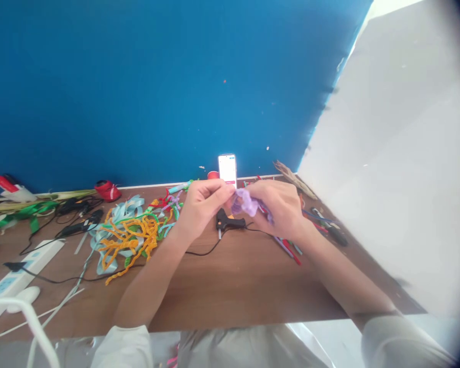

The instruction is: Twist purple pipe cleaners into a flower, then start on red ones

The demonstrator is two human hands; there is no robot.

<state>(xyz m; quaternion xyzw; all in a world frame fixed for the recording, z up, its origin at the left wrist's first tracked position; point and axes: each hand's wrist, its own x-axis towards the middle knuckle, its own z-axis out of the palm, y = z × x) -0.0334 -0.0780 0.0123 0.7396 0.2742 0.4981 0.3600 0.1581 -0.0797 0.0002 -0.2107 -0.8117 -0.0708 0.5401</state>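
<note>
A purple, fuzzy, looped piece, which looks like bent pipe cleaner, is held up above the table between my two hands. My left hand pinches its left end with thumb and forefinger. Curled around the right side of the same piece is my right hand; its inner fingers are partly hidden. Below and behind the hands lies a black hot glue gun with its cord. Loose coloured pipe cleaners stick out from under my right hand on the brown table.
To the left, orange pipe cleaners tangle with light blue ribbon. A white power strip and black cords lie farther left. A lit phone leans on the blue wall. Dried husks lie at the back right.
</note>
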